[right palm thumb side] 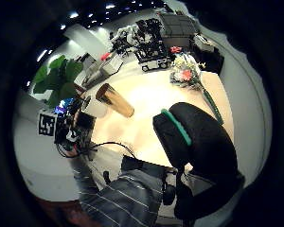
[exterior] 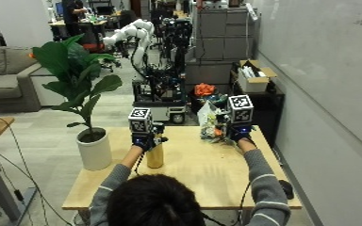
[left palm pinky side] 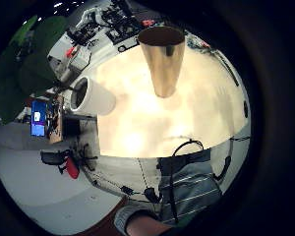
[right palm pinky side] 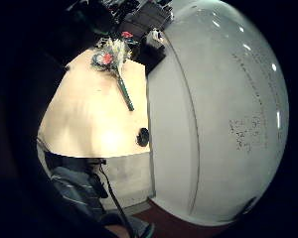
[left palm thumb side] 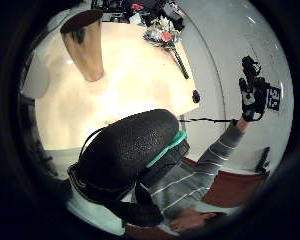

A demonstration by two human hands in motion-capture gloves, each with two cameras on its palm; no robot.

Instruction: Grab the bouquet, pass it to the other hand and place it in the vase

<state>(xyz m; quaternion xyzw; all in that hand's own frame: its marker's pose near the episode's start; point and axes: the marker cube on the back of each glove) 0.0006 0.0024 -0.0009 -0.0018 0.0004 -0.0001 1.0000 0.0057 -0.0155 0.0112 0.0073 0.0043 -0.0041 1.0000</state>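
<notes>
Lying unpicked, right of tall brass tapered vase [exterior: 155, 156]: wrapped flower bouquet [exterior: 211, 123]. Right hand [left palm thumb side: 252, 95] empty, fingers straight; left hand [exterior: 143, 140] grip indiscernible. All steps remain.

A potted plant [exterior: 74, 75] with broad green leaves is seen in a white cylindrical pot [exterior: 95, 149] at the left edge of the pale wooden worktop [exterior: 212, 174]. A small dark object [exterior: 285, 187] is seen at the worktop's right edge, beside a whiteboard [exterior: 332, 66].
</notes>
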